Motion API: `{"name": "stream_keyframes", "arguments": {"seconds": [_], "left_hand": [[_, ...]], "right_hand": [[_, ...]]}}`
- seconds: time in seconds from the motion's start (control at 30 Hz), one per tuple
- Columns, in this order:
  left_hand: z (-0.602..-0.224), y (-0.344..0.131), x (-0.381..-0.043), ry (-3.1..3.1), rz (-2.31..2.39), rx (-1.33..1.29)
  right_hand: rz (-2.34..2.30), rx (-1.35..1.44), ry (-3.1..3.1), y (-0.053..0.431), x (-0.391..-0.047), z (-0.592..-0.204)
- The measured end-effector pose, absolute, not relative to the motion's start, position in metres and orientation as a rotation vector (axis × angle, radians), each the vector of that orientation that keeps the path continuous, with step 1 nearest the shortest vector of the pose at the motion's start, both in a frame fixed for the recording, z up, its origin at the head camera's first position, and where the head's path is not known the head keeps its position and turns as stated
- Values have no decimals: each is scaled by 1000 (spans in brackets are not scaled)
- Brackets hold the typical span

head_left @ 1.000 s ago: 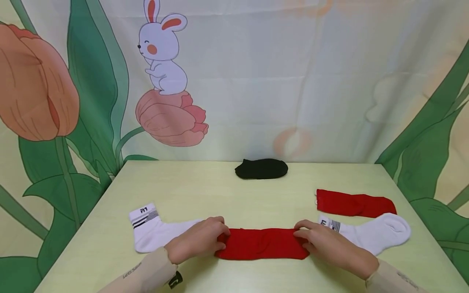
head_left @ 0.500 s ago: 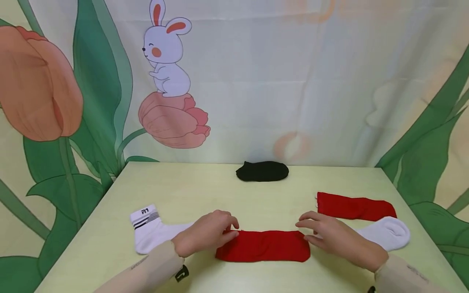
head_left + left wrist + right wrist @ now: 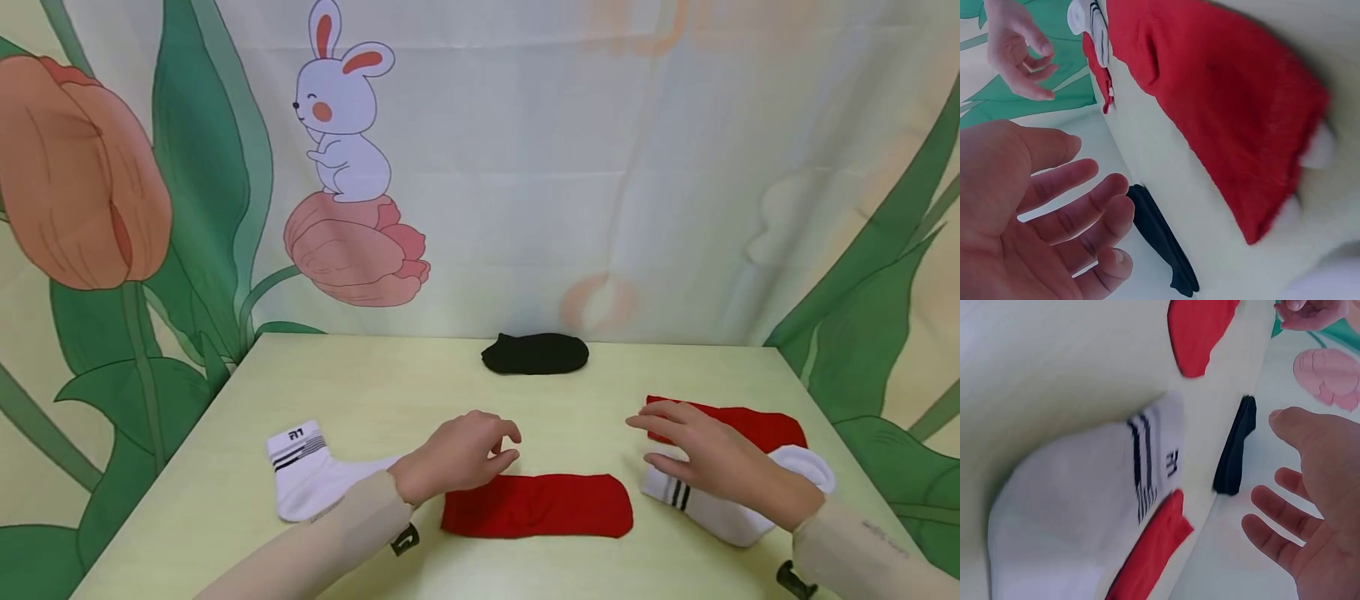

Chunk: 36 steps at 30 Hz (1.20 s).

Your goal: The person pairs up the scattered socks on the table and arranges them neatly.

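Observation:
In the head view a red sock (image 3: 537,507) lies flat at the front middle of the table. My left hand (image 3: 459,454) hovers over its left end, fingers loosely bent and holding nothing. My right hand (image 3: 712,454) hangs above a white sock (image 3: 701,508) with black stripes, its fingers relaxed with nothing between them. Behind that one lies a second red sock (image 3: 757,423), partly hidden by the hand. The left wrist view shows the near red sock (image 3: 1229,100) beside the left palm. In the right wrist view the striped white sock (image 3: 1085,500) fills the left side.
Another white sock (image 3: 322,475) with dark stripes lies at the left, its toe end partly behind the left forearm. Near the back edge is a black sock (image 3: 536,354). A printed curtain (image 3: 525,167) hangs right behind the table (image 3: 390,375).
Both hands have let go of the near red sock and lifted. The left moved up and slightly right; the right moved up and right over the striped white sock.

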<state>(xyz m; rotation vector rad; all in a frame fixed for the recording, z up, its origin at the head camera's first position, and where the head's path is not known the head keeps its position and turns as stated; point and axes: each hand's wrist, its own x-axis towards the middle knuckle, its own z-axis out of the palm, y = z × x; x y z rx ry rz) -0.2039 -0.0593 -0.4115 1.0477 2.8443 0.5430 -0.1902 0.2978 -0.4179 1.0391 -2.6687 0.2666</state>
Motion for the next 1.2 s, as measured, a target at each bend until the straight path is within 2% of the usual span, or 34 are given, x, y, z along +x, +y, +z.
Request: {"name": "stream_keyframes", "arguments": {"seconds": [0.53, 1.2], "left_hand": [[-408, -17, -225, 2939, 481, 1112], [-415, 41, -245, 2964, 382, 1093]], "right_hand": [[256, 852, -2806, 336, -200, -405], [237, 712, -2828, 384, -218, -417]]}}
